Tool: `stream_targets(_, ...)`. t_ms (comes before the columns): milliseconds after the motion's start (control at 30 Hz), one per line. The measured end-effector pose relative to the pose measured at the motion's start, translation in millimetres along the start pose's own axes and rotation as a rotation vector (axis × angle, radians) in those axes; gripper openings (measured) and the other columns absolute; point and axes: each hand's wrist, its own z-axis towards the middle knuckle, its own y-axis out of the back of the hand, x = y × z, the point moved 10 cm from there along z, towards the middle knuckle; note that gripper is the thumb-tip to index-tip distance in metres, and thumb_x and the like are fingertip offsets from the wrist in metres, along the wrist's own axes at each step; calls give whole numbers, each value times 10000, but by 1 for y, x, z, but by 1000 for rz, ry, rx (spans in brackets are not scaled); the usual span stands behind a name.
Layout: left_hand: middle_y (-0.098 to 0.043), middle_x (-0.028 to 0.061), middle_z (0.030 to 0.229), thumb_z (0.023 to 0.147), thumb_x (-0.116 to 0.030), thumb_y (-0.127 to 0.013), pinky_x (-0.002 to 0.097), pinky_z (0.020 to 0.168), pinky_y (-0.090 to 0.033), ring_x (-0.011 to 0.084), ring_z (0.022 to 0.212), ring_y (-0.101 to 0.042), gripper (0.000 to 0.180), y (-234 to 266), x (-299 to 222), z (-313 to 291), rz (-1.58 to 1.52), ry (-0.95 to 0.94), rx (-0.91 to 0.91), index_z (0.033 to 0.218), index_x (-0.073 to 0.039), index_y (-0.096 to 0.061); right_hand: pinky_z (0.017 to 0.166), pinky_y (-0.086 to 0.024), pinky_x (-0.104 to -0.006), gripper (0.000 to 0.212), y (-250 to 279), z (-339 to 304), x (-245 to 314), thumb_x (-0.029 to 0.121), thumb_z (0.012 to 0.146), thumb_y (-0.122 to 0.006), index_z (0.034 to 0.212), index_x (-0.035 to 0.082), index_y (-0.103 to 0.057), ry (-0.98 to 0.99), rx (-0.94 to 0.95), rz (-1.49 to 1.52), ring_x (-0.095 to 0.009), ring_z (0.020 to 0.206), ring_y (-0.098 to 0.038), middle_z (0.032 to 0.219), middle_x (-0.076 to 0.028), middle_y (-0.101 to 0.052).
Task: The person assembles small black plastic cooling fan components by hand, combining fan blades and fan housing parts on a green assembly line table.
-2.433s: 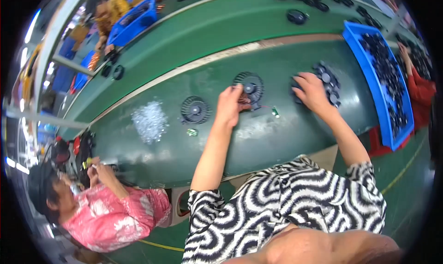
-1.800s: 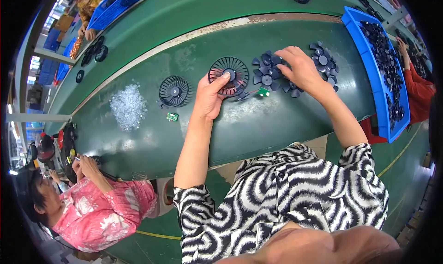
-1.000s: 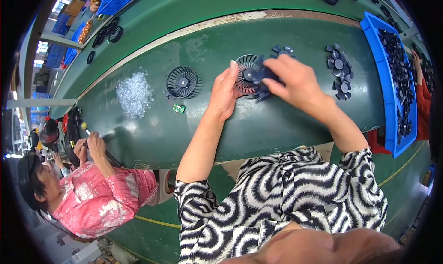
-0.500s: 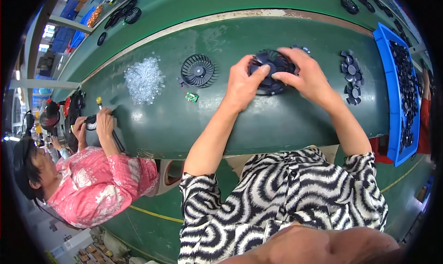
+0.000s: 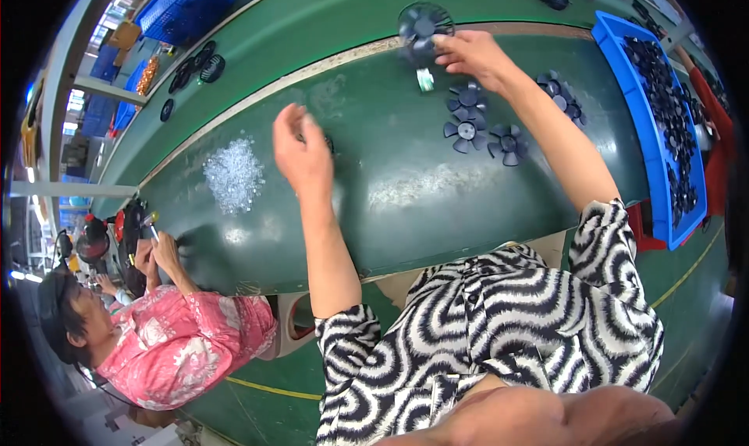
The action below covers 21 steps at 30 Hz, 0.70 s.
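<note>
Half a second ago both hands gripped the round black fan on the green table (image 5: 437, 204); now the right hand (image 5: 472, 54) has carried the fan (image 5: 421, 25) to the far edge, fingertips pinching its rim. Freed, the left hand (image 5: 300, 150) hovers with loosely curled fingers, holding nothing. A blue tray (image 5: 624, 72) at right holds dark plastic parts. Loose black impellers (image 5: 476, 122) and a clear granular pile (image 5: 232, 173) lie nearby.
</note>
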Motion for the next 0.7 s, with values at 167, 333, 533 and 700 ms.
stream_targets(167, -605, 171, 1034, 837, -113, -555, 468, 829, -461, 371, 977, -555, 279, -7, 45, 0, 803, -16, 127, 1091, 0, -585, 682, -501, -383, 325, 17, -32, -6, 162, 752, -690, 1039, 26, -621, 291, 142, -929, -277, 788, -623, 901, -154, -624)
stream_targets(333, -606, 152, 974, 824, -145, -596, 473, 783, -465, 350, 950, -561, 179, -45, 30, -19, 718, -117, 314, 961, -31, -615, 782, -473, -454, 336, -7, -86, -2, 164, 767, -682, 1069, 43, -596, 352, 173, -1264, -377, 926, -589, 955, -184, -602)
stream_targets(533, -638, 194, 891, 877, -186, -571, 446, 746, -470, 380, 859, -608, 177, -61, 16, -31, 255, 82, 410, 914, -13, -581, 756, -473, -459, 349, -3, -72, -8, 232, 780, -686, 1059, 46, -591, 341, 124, -1365, -376, 889, -599, 917, -179, -619)
stream_targets(700, -661, 141, 845, 916, -215, -575, 360, 694, -485, 240, 759, -627, 234, -78, 46, -42, -226, 363, 405, 979, 10, -592, 728, -477, -438, 365, -2, -71, -14, 242, 781, -685, 1062, 30, -591, 325, 58, -1257, -348, 845, -608, 908, -164, -627)
